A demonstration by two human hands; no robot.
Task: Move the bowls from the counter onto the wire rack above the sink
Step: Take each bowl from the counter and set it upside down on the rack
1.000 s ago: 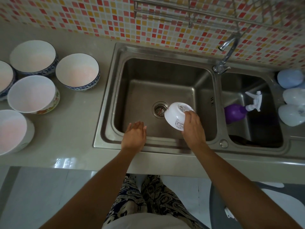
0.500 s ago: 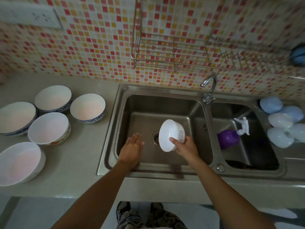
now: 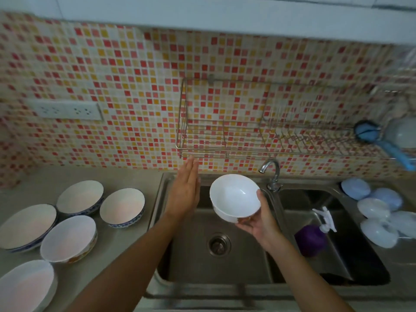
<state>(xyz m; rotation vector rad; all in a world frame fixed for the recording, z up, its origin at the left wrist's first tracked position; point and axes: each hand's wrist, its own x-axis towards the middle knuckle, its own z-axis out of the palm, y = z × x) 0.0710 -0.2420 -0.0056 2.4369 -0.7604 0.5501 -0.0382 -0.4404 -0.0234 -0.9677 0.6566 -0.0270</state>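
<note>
Five counter bowls [image 3: 122, 207], one held bowl [image 3: 235, 197]

Your right hand [image 3: 258, 219] cups a plain white bowl [image 3: 235, 197] from below, mouth up and tilted toward you, over the sink's left basin. Five larger white bowls [image 3: 69, 238] sit upright, clustered on the table at left. Above, the wire rack [image 3: 225, 129] hangs on the tiled wall.

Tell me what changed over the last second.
The right hand turned the white bowl from mouth-down to mouth-up and raised it above the sink toward the wire rack. The open left hand rose too. The five bowls on the counter stayed put.
</note>
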